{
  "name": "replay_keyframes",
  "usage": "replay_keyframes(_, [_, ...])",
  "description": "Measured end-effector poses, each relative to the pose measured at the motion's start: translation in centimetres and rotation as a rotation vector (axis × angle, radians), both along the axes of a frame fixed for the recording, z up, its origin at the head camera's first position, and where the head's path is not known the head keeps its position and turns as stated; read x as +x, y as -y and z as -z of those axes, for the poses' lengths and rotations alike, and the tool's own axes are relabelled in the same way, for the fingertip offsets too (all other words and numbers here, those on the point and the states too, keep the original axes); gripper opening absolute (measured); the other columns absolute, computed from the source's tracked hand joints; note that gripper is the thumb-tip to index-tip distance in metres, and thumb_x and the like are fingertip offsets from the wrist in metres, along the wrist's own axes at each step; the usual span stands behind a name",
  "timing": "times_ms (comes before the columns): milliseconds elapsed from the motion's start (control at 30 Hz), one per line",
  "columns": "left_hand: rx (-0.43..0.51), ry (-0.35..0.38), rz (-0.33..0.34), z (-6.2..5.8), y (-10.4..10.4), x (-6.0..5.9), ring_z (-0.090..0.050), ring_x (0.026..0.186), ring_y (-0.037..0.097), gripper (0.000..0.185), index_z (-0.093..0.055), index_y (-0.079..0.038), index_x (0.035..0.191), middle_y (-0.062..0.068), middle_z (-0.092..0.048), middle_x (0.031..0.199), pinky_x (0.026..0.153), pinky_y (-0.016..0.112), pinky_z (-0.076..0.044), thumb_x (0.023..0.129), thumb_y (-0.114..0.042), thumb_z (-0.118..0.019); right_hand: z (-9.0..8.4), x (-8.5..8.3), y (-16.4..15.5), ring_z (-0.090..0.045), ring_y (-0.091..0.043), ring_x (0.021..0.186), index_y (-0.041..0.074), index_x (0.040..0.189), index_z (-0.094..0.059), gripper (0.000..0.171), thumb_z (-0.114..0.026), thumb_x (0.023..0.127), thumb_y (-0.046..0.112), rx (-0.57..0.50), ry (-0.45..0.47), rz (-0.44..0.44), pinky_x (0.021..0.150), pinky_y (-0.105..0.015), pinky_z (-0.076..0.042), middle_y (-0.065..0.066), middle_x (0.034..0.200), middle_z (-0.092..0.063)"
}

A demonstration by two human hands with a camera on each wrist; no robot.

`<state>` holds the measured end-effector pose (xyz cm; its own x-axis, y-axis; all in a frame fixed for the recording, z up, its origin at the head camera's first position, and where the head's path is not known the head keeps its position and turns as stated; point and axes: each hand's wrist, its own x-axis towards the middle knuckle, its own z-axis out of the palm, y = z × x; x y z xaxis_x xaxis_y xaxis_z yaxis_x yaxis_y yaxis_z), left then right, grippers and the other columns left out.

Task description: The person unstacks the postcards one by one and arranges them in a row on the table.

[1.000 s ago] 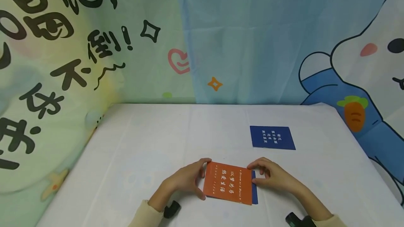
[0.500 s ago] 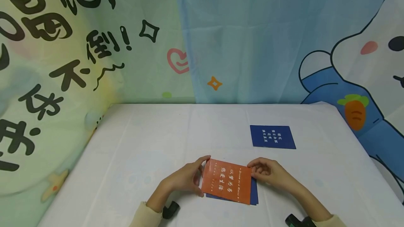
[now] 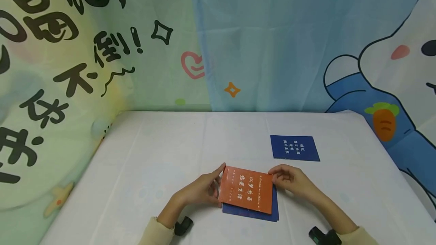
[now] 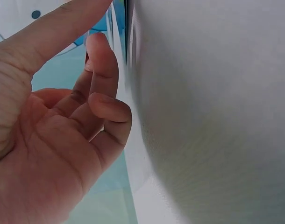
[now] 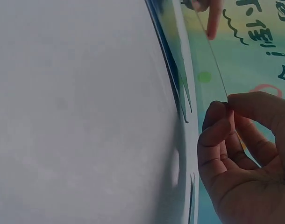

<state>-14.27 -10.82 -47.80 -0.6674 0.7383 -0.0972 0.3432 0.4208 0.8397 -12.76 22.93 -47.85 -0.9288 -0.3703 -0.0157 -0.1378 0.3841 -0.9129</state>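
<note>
An orange card (image 3: 246, 191) with white lettering is held up between both hands in the head view. My left hand (image 3: 200, 192) grips its left edge, thumb and fingers at its corners. At the upper right corner, my right hand (image 3: 295, 181) pinches the card between thumb and fingertips. Seen from the right wrist, the card is a thin line, edge-on and raised off the table. Below it lie dark blue cards (image 3: 248, 213), partly covered by the orange one; how many is unclear. In the left wrist view the left hand (image 4: 53, 144) hides most of the card.
Another dark blue card (image 3: 295, 148) with white lettering lies farther back to the right. White cloth covers the table (image 3: 163, 143). A printed curtain (image 3: 259, 48) hangs behind the table and along its left side. A black device is strapped to each wrist.
Both hands have lifted the orange card and shifted it away from the body, showing more of the blue cards beneath. The separate blue card has stayed in place.
</note>
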Motion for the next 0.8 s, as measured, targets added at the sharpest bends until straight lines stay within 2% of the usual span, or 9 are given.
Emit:
replay_keyframes(267, [0.021, -0.051, -0.055, -0.2, -0.3, -0.4, -0.059, 0.077, 0.005, 0.1, -0.021, -0.001, 0.154, 0.007, -0.062, 0.106, 0.074, 0.023, -0.051, 0.075, -0.003, -0.083, -0.4, -1.1, -0.4, -0.059, -0.01, 0.075, -0.007, 0.114, -0.062, 0.026, -0.065, 0.092, 0.007, 0.024, 0.001, 0.035, 0.064, -0.024, -0.052, -0.013, 0.095, -0.064])
replay_keyframes(600, [0.027, -0.042, -0.088, -0.6, -1.2, -1.2, -0.06, 0.077, 0.007, 0.097, -0.024, -0.003, 0.153, 0.005, -0.061, 0.104, 0.074, 0.025, -0.051, 0.077, -0.009, -0.083, -0.9, -2.1, -1.2, -0.062, -0.013, 0.075, -0.004, 0.118, -0.062, 0.027, -0.063, 0.095, 0.01, 0.038, -0.001, 0.063, 0.063, -0.026, -0.051, -0.011, 0.094, -0.065])
replay_keyframes(800, [0.016, -0.029, -0.144, -0.7, -2.1, -1.9, -0.058, 0.076, 0.004, 0.097, -0.024, -0.007, 0.154, 0.001, -0.06, 0.105, 0.074, 0.024, -0.05, 0.077, -0.01, -0.083, -1.3, -2.9, -1.5, -0.063, -0.015, 0.077, -0.005, 0.12, -0.061, 0.03, -0.063, 0.095, 0.012, 0.039, 0.019, 0.101, 0.066, -0.025, -0.051, -0.012, 0.096, -0.067])
